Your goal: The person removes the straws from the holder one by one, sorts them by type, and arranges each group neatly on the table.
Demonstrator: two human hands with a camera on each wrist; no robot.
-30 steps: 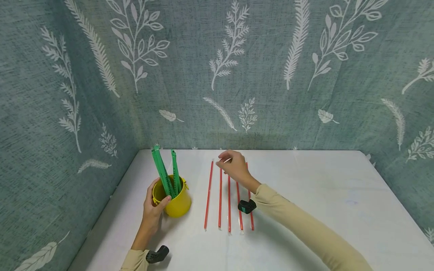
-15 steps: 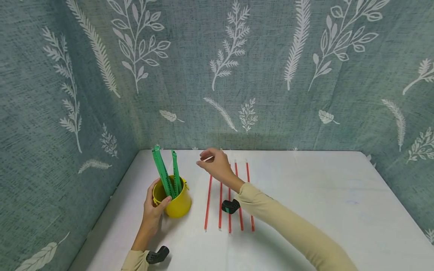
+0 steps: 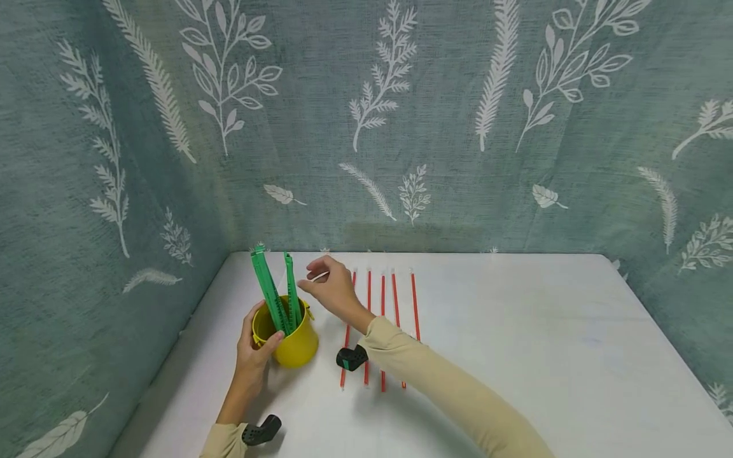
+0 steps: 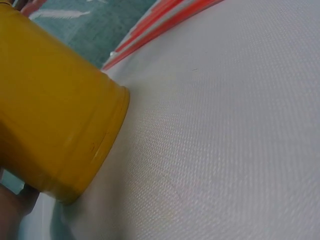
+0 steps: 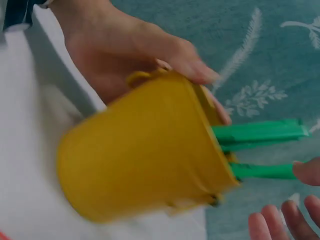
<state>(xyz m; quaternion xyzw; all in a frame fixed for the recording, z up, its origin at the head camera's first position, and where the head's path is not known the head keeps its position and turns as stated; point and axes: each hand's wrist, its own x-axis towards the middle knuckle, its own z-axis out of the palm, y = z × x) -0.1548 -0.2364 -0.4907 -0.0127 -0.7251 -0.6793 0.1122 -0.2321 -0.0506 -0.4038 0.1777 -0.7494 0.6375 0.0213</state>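
A small yellow bucket [image 3: 300, 348] stands on the white table, gripped at its rim and side by my left hand [image 3: 253, 359]. Several long, slim green wrapped sticks [image 3: 265, 280] lean upright in it, with dark print along them. Just right of their tops is my right hand [image 3: 334, 289], fingers loosely bent and holding nothing. In the right wrist view, the thumb tip overlaps the end of one green stick [image 5: 265, 171], and the other fingers [image 5: 272, 220] are spread below it. The left wrist view shows the bucket's lower wall [image 4: 60, 110] and base.
Several thin red sticks in clear wrappers [image 3: 368, 299], straw-like, lie in a row right of the bucket, partly under my right forearm. The white table [image 3: 544, 337] extends to the right. A grey-green leaf-patterned cloth [image 3: 321, 127] hangs behind and on both sides.
My right hand has moved left, from above the red sticks to beside the green ones. The left hand keeps its grip on the bucket, which stays in place. The head view has shifted slightly.
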